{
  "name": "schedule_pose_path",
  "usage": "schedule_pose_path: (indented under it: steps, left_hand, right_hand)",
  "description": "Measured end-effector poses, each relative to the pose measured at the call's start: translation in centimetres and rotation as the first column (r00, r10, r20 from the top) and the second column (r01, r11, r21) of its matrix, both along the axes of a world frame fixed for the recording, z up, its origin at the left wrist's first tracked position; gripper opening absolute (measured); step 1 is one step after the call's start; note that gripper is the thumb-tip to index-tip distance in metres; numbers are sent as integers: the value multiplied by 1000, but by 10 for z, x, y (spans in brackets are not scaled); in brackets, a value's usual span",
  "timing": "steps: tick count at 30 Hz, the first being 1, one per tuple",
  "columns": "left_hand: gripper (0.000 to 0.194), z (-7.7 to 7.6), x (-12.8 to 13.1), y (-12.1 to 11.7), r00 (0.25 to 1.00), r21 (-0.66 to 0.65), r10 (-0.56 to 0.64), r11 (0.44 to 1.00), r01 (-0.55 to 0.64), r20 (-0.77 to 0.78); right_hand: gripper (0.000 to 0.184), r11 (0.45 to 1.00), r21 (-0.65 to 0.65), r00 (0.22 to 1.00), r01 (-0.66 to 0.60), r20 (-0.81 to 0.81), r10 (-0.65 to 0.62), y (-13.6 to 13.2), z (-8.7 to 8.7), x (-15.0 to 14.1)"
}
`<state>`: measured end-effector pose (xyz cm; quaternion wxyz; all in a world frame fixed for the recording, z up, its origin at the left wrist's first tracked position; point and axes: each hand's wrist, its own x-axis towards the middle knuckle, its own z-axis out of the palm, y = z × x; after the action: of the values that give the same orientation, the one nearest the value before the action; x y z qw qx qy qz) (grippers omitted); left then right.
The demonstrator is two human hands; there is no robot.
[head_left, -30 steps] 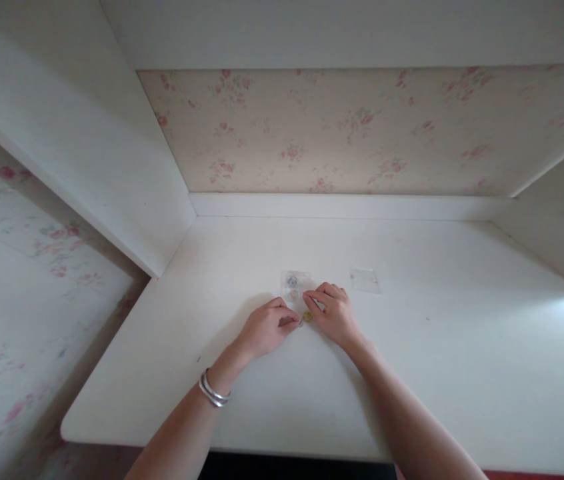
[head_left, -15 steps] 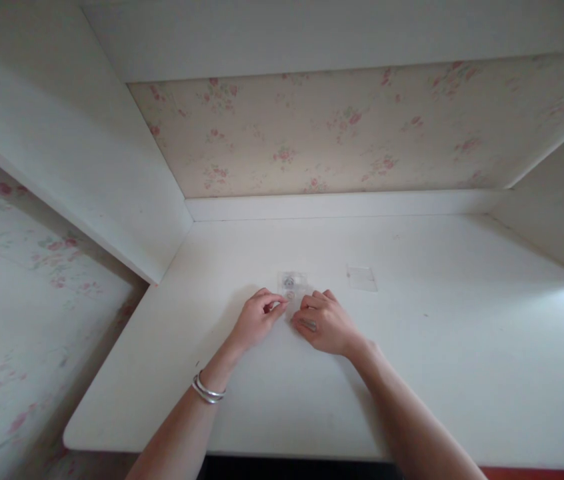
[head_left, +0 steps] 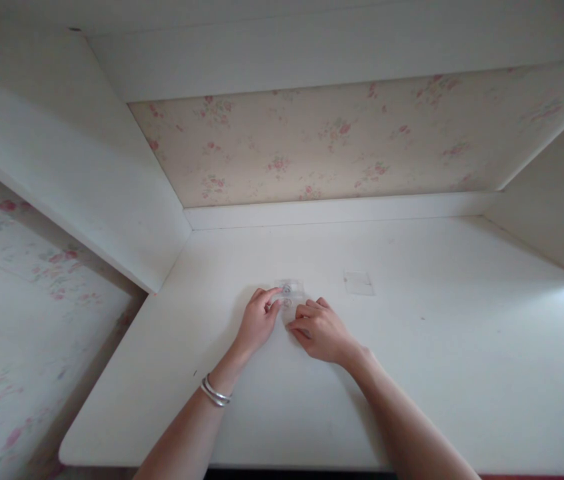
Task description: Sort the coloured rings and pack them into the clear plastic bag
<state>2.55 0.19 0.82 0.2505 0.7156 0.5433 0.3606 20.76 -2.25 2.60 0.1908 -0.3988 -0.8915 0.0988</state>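
Note:
My left hand [head_left: 258, 319] wears two silver bangles at the wrist. Its thumb and forefinger are spread apart, with the forefinger tip at the left side of a small clear plastic packet [head_left: 298, 288]. In or on the packet shows a grey ring-shaped piece [head_left: 287, 289], and just below it lies a fainter ring-shaped piece [head_left: 287, 303]. To the lower right, my right hand [head_left: 319, 331] rests low over the white tabletop, fingers curled and thumb and forefinger pinched together. Whatever it holds is hidden.
A second clear plastic packet [head_left: 359, 283] lies flat to the right, behind my right hand. The white tabletop [head_left: 437, 373] is bounded by a back ledge [head_left: 342, 212], a white side panel [head_left: 127, 220] on the left and another panel [head_left: 557, 207] on the right.
My left hand has moved up to the packet and its fingers have parted. My right hand has come down and closed; the yellow and silver ring-shaped pieces seen earlier are out of sight.

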Motion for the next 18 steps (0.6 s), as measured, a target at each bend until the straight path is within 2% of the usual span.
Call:
schedule_pose_path:
  steps: [7, 10, 13, 18]
  left_hand:
    - [21, 8, -8, -16, 1000, 26, -8, 1000, 8, -8]
    - [20, 10, -7, -24, 991, 7, -57, 998, 58, -118]
    - [18, 13, -3, -30, 947, -32, -148, 989, 145, -285]
    - [19, 13, 1, -35, 869, -57, -228, 972, 227, -438]
  right_hand:
    - [17, 998, -23, 989, 56, -138, -58, 2, -2, 0]
    - [19, 985, 4, 951, 174, -260, -167, 5, -5, 0]
    - [22, 954, 45, 900, 298, -346, -265, 8, -10, -5]
    - [21, 934, 101, 919, 344, -238, -313, 9, -14, -14]
